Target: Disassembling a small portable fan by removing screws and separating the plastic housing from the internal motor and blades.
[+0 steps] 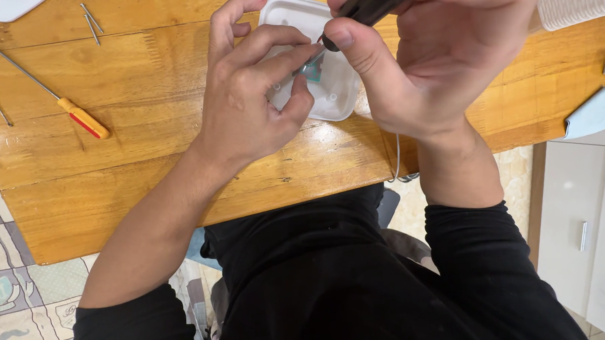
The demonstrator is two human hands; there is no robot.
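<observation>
Pinching a small green part (312, 69) between thumb and forefinger, the left hand (245, 98) keeps it over the white case (326, 97), apparently so the piece sits steady for the tool tip. Remaining left fingers arch clear, curled loosely above the case rim.

Right hand (420, 63), at 3 o'clock of the part: fingers closed round a black tool (370, 0), thumb laid along the shaft as if to guide the tip, which meets the part from 1 o'clock. Wrist bent inward, forearm rising from 5 o'clock.

Case: lying flat on the wooden table (145, 149), near its front edge.

Also present: screwdriver (82, 118) with orange-red handle at 9 o'clock of the hands, well apart; thin metal rods (92, 23) at 10 o'clock; pale blue cloth (594, 113) at 3 o'clock, at the table's edge.
</observation>
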